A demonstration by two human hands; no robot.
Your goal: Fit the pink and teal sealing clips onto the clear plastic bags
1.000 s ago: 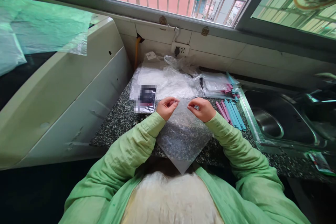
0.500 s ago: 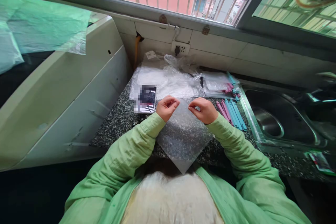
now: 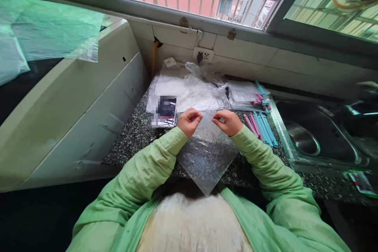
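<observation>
A clear plastic bag hangs with one corner pointing down, over the front edge of the speckled counter. Its upper edge is pinched between the thumb and fingers of my left hand. A short way to the right, my right hand pinches the same bag, fingers closed. Beside my right hand lie several blue strips and pink strips of plastic. A phone, partly blurred out, rests left of my left hand.
Behind my hands, more clear plastic bags cover the back of the counter. A stack of clear packets with pink and blue strips stands by the sink. A pale appliance borders the left side.
Both hands stay nearly in place, pinching the bag. The bag's surface has shifted slightly, with more creases and reflections showing below my hands.
</observation>
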